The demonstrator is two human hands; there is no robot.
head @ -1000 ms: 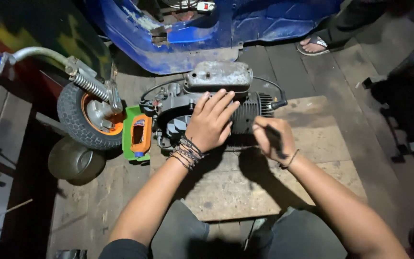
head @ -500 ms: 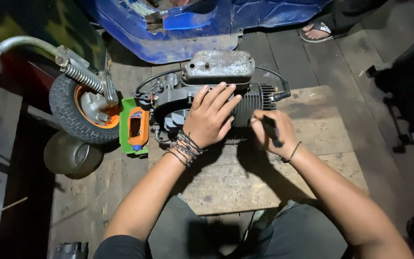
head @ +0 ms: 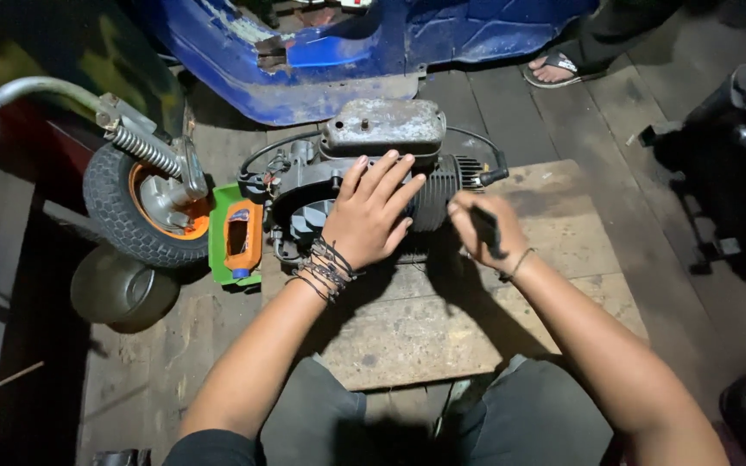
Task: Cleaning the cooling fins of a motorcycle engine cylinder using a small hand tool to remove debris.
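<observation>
Blue body [head: 338, 52]: a scuffed blue vehicle shell fills the top of the view, just behind the engine.
Board [head: 442, 319]: a worn wooden board lies flat on the floor and carries the engine; the person's knees meet its near edge.
Engine [head: 364, 173]: a small grey engine sits on the far part of the board, with a dull metal cover on top, a finned cylinder at its right end and a black cable looping over it.
Wheel [head: 144, 203]: a small tyre with an orange rim stands left of the engine, with a coil spring and a pale curved bar above it.
Drum [head: 123, 289]: a dark rounded part lies on the floor just below the wheel (its kind is hard to tell).
Green box [head: 235, 237]: a green and orange case lies between wheel and engine, touching or nearly touching both.
Left hand [head: 371, 216]: spread flat, fingers splayed, pressing on the engine's casing; it grips nothing; cord bracelets circle the wrist.
Right hand [head: 483, 229]: closed around a black tool [head: 487, 231], just beside the finned cylinder.
Foot [head: 559, 69]: another person's sandalled foot stands at the top right, well apart.
</observation>
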